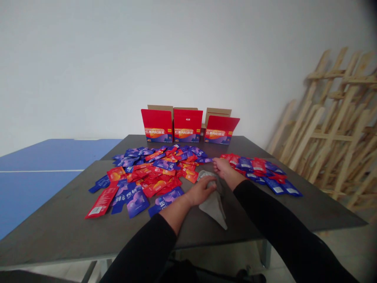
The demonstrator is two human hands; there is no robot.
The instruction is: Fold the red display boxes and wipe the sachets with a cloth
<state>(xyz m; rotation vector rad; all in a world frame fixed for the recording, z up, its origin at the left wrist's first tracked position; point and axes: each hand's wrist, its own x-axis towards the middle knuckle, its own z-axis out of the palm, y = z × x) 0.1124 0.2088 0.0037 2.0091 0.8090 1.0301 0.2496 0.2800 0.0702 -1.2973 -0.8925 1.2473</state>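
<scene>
My left hand (202,191) rests on a crumpled grey cloth (212,206), its fingers curled onto the fabric. Just beyond it, my right hand (223,168) is closed in a pinch at the end of a purple sachet (205,160), which points left toward the big pile. That pile of red sachets (154,186) and purple sachets (138,201) spreads to the left of my hands. On the right lies a smaller group of red and blue sachets (259,167), some with white labels facing up.
Three red printed cartons (187,129) stand with raised flaps at the back of the dark grey table (73,232). A blue table (38,184) with a white line adjoins on the left. Wooden easel-like frames (335,133) lean against the wall at right.
</scene>
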